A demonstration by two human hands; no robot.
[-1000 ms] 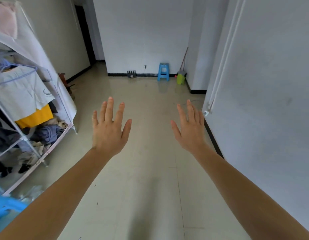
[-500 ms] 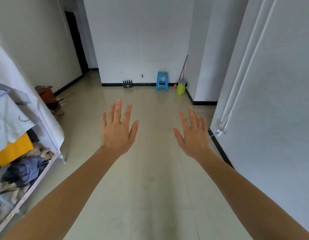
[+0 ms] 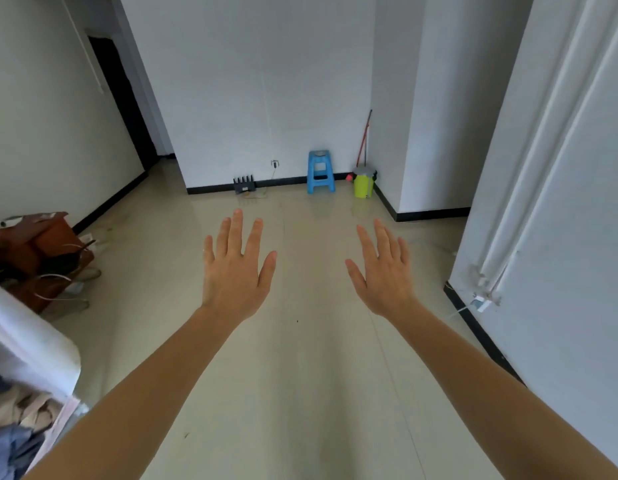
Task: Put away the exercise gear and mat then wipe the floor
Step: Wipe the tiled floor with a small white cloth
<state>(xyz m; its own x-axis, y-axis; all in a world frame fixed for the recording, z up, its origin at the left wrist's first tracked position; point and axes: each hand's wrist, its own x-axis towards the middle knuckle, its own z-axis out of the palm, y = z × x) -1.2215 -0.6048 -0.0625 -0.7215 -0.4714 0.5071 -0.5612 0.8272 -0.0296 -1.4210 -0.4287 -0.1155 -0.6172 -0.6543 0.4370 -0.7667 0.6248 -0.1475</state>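
On my feed, at the near left edge, I see a clothes rack with a white cover [image 3: 27,341] and a heap of clothes [image 3: 16,431] low inside it; a little farther along the left wall stands a brown wooden piece of furniture [image 3: 48,244] with loose wires draped over its near side; beyond it a dark doorway [image 3: 124,98] opens in the far left corner. The floor [image 3: 307,375], the one task thing I can make out, is pale glossy tile running from under the camera to the far wall, with a few small dark specks on it near the middle. The left hand [image 3: 234,271] is stretched forward over the floor, back of the hand up, fingers straight and spread, released and grasping nothing. Against the far wall I see a small black object with upright prongs [image 3: 245,184] on the floor, with a thin cable running up to a wall socket just right of it; then a blue stool [image 3: 320,173]; then a green bucket [image 3: 363,183] in the far right corner with a red-handled stick [image 3: 364,136] leaning on the wall above it. The right hand [image 3: 387,271] is level with the left and well apart from it, fingers straight and slightly fanned, likewise released and empty. White pipes [image 3: 542,150] run down the right wall to a bracket just above the black skirting.
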